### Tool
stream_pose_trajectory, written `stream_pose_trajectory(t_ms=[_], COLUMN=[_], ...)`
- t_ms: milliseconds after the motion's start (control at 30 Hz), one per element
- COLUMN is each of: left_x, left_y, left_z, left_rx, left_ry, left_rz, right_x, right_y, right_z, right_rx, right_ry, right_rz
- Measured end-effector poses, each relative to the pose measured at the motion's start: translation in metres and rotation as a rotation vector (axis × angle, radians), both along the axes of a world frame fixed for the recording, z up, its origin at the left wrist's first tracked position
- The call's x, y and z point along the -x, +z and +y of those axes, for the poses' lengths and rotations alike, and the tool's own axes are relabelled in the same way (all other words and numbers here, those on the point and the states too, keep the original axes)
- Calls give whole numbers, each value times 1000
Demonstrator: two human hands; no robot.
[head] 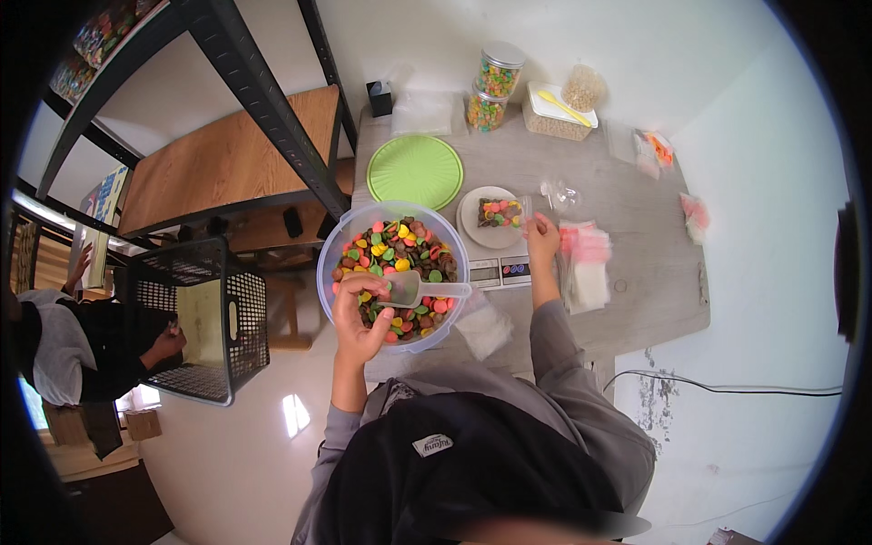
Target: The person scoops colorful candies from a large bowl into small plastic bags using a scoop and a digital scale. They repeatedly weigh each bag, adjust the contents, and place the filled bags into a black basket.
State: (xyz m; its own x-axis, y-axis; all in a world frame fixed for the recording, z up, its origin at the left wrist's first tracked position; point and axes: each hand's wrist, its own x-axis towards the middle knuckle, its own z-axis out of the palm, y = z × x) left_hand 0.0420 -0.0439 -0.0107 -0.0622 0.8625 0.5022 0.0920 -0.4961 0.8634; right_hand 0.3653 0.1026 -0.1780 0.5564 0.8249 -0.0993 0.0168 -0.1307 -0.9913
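A translucent round tub [325, 300] holds candy-coated and brown, coin-like pieces [403, 264]. My left hand [361, 320] is over its near left part, thumb and fingers curved at the mouth of a clear plastic scoop [403, 289]; whether they grip the scoop or a few pieces is unclear. The scoop's handle points right, over the rim. Right of the tub, a small clear bag of the same pieces [501, 212] lies on a white plate [485, 240] on a digital kitchen scale [497, 272]. My right hand [542, 238] pinches the bag's right end.
Empty pink-and-clear bags [587, 262] lie right of my right hand, with a clear plastic bag [485, 327] below the scale. Behind are a green lid [415, 172], stacked jars [487, 110] and a lidded box [555, 119]. Another person's hand [163, 347] is beside a black crate [246, 320] at left.
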Motion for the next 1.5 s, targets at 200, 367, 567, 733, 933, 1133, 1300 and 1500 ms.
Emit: stream_pose_trajectory(t_ms=[200,367,567,733,933,1133,1300,1500], left_x=[0,-1,2,14,21,9,-5,16], left_y=[-3,-5,-8,-7,-2,16,38,38], left_z=[-3,-5,-9,-18,-27,-42,-61,-87], left_rx=[1,-103,-201,-174,-205,-56,-41,-51], left_ry=[20,85,166,213,271,151,69,165], left_rz=[8,-23,-61,-135,-172,-159,-227,-272], right_x=[-13,-27,-28,-13,15,59,127,185], right_y=[-22,-44,-51,-34,51,215,254,241], right_z=[-3,-6,-4,1,-3,-66,-131,-167], right_rx=[-9,-20,48,114,-416,-675,-754,-561], right_ry=[-106,-131,-84,-62,38,267,756,1110], right_rz=[-344,-317,-320,-356,-479,-416,-264,65])
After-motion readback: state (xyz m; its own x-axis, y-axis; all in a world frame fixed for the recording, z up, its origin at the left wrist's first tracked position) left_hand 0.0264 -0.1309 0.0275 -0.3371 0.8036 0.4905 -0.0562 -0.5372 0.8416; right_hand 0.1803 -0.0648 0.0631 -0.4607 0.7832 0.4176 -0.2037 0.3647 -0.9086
